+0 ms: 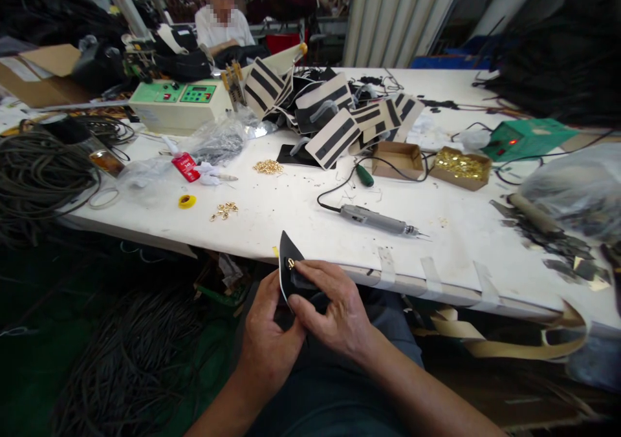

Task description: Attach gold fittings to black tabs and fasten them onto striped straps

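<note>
Just off the table's front edge, both hands are on a black leather piece (287, 248) with a pale edge, held tilted upright. My left hand (266, 327) grips it from the left and below. My right hand (334, 301) has its thumb on the near side, and its fingertips press by a small gold metal fitting (291, 264) on the dark face. Part of the leather is hidden behind the fingers. Beyond the hands, a grey electric screwdriver (373, 219) lies on the table. Small gold fittings lie in a loose group (224, 211) and in a pile (267, 167).
Yellow tape (187, 201), a red glue packet (185, 167) and a green-handled tool (364, 176) lie on the table (281, 214). Striped leather pieces (334, 136) are heaped behind. A cardboard box (460, 167) holds gold parts near a green power unit (531, 138). A person (223, 30) sits opposite.
</note>
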Demonstrator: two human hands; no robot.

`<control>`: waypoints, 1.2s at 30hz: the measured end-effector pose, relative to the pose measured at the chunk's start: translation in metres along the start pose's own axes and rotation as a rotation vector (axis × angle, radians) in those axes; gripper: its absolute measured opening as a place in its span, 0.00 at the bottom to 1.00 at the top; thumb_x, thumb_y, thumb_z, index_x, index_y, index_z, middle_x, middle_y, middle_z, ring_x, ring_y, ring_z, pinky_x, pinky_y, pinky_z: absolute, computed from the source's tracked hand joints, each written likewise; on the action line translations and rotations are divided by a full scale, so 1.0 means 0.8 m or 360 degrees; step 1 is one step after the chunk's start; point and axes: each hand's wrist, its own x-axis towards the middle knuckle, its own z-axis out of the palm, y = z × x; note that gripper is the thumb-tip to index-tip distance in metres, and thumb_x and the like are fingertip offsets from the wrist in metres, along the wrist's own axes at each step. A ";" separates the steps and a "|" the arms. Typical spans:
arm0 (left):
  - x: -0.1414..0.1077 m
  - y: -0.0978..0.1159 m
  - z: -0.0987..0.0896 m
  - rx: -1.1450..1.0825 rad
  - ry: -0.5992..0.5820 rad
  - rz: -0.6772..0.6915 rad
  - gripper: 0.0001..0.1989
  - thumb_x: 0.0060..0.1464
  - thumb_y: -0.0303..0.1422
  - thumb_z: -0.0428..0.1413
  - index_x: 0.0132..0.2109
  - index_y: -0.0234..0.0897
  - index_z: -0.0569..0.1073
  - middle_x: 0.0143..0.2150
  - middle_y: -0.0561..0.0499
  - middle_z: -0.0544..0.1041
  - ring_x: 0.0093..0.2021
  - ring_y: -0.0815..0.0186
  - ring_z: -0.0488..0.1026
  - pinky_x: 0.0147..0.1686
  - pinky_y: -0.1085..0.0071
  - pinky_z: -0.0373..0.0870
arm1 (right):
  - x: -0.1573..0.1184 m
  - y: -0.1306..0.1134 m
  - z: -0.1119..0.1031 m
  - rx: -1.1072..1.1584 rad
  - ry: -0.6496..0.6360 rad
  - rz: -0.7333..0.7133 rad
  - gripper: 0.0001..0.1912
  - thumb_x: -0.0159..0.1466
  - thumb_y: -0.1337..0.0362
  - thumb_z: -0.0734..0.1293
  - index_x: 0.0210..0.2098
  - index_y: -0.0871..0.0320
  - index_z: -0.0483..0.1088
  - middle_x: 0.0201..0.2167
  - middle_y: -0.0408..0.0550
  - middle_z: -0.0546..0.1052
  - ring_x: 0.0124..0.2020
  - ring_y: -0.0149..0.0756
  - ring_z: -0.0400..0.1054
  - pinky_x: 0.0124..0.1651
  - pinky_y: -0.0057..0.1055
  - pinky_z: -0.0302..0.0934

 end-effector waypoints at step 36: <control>0.172 0.017 -0.012 0.0243 -0.1295 -0.0047 0.10 0.59 0.37 0.60 0.33 0.36 0.78 0.28 0.57 0.74 0.31 0.68 0.70 0.32 0.75 0.62 | 0.055 0.051 -0.107 0.0766 -0.0853 0.1146 0.15 0.64 0.53 0.72 0.41 0.59 0.79 0.31 0.43 0.79 0.28 0.33 0.71 0.31 0.26 0.65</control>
